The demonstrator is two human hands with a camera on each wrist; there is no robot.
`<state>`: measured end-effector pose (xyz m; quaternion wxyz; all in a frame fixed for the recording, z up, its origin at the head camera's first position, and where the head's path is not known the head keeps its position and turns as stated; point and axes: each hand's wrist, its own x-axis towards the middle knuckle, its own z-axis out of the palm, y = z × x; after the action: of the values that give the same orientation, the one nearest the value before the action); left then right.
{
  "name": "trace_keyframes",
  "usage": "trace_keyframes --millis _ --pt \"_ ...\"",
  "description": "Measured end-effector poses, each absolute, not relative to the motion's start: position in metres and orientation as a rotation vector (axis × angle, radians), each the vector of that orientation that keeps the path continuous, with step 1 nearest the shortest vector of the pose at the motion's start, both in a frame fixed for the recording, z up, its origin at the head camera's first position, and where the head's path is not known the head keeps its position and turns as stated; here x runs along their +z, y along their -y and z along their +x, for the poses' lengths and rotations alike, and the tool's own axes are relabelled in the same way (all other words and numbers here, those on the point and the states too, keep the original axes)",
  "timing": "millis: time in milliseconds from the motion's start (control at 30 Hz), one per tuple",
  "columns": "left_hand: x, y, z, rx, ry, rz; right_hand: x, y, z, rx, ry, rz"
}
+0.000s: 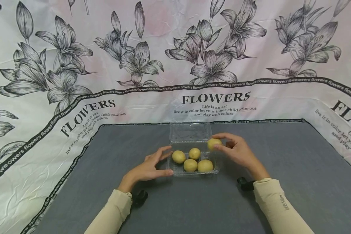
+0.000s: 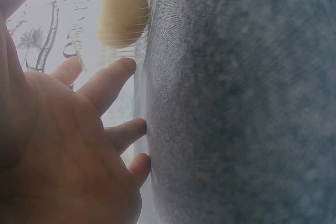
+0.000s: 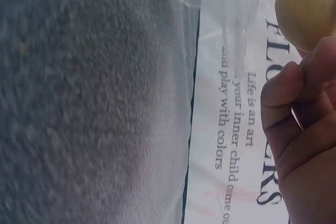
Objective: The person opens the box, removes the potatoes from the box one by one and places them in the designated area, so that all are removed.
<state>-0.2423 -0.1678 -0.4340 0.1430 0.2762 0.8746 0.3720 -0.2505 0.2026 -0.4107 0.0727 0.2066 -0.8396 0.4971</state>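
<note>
A clear plastic clamshell box (image 1: pixel 179 170) lies on the table with its lid (image 1: pixel 190 131) raised at the back. Several yellow lemons sit inside it, among them one at the left (image 1: pixel 178 157) and one at the near right (image 1: pixel 205 165). My right hand (image 1: pixel 237 149) pinches another lemon (image 1: pixel 214 144) between thumb and fingertips, held over the box's back right corner. At the box's left side is my left hand (image 1: pixel 150 165), fingers spread and thumb by the near left corner. The left wrist view shows its fingertips (image 2: pixel 126 66) beside the clear wall, below a lemon (image 2: pixel 123 14).
The grey tabletop (image 1: pixel 199 204) spreads around the box. A white flower-print cloth (image 1: pixel 152 107) with lettering hangs behind it and along both sides. Dark straps with small devices (image 1: pixel 245 183) sit at both wrists, next to cream sleeves.
</note>
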Motion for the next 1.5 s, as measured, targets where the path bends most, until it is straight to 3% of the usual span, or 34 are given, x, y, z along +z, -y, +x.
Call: trace_keyframes --millis 600,1500 --pt "-0.437 0.168 -0.243 1.071 -2.525 0.804 -0.422 -0.227 -0.255 1.219 2.717 0.425" --pt "-0.435 0.168 -0.243 1.069 -2.523 0.801 -0.429 -0.234 -0.256 1.398 2.812 0.364"
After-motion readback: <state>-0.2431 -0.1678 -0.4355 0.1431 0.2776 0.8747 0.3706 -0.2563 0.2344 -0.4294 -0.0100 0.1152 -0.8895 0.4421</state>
